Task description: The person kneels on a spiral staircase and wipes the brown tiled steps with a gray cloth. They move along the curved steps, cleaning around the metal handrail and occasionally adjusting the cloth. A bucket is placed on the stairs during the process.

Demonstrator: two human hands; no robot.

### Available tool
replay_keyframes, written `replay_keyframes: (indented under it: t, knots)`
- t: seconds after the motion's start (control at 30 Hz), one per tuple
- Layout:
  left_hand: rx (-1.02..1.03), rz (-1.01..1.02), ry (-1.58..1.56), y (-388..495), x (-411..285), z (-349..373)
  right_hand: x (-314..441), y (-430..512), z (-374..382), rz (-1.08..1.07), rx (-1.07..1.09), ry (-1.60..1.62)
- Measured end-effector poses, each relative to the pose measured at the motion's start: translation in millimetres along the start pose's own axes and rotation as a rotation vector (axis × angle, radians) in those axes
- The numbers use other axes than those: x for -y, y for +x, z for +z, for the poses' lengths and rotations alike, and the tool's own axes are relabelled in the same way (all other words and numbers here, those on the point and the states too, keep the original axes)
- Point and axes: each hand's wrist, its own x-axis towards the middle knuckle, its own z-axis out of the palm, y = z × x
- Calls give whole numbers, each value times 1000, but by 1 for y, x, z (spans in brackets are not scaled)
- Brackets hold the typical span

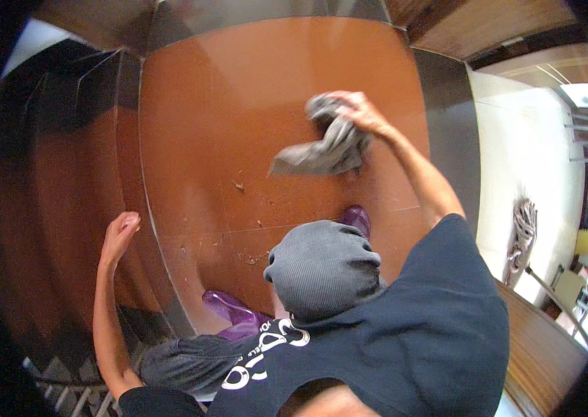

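Observation:
My right hand [360, 112] grips a bunched grey cloth [325, 154] at its upper end. The cloth's loose end trails out to the left over the reddish-orange tiled floor [252, 104], and its edges are motion-blurred. I cannot tell whether the cloth touches the tiles. My left hand [123, 229] hangs to the left, over the tiled steps [80, 172], its fingers curled and nothing visible in them. Small bits of debris [252, 257] lie scattered between my feet and the cloth. A crumb-like piece [239, 186] lies left of the cloth.
Purple rubber boots [236, 313] are on my feet, and my bent knee [325, 266] hides some floor. Dark border tiles [448, 120] edge the landing. Right of it, a string mop head [523, 234] lies on pale floor. A metal railing [75, 393] stands at lower left.

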Motion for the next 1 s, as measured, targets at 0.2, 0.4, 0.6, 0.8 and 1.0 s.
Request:
replay_keyframes:
  t: [0.2, 0.4, 0.6, 0.8, 1.0]
  knots:
    - [-167, -213, -251, -122, 71, -8, -43, 42, -1, 432, -793, -938]
    - [-281, -212, -315, -108, 67, -16, 25, 18, 155, -91, -506, -704]
    - [-67, -12, -211, -111, -10, 3, 62, -87, 176, -574, -116, -452]
    - [52, -117, -123, -171, -75, 13, -36, -33, 22, 201, -723, -983]
    - [-230, -33, -118, -151, -96, 1, -31, 130, 48, 304, -820, -952]
